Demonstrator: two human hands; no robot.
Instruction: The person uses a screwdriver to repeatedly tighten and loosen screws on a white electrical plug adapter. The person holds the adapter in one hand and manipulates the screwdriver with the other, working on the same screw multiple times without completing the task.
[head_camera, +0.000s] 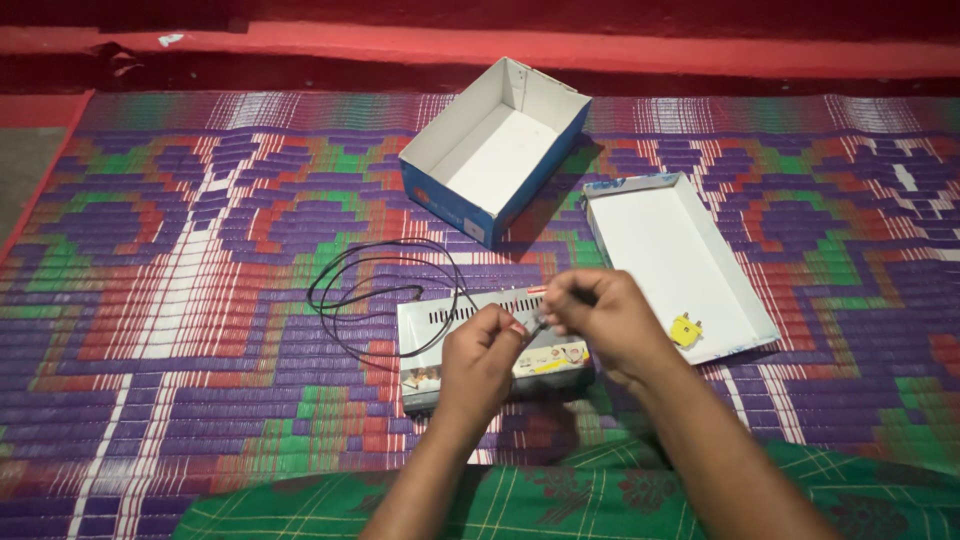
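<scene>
A woven mat (150, 300) patterned in purple, green, red and white covers the floor; a red floor strip (600, 45) crosses the frame's top, dimly lit.

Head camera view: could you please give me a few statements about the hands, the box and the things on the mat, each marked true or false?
1. The blue and white box lies open with nothing visible inside it. True.
2. The box lid sits closed on top of the box. False: it lies apart on the woven mat, inner side up.
3. Both hands meet above the silver metal unit. True: the left hand and the right hand pinch something small between them.
4. The black cable is stretched out straight. False: it lies in loose loops beside the unit.
5. A small yellow item lies in the lid. True.
</scene>
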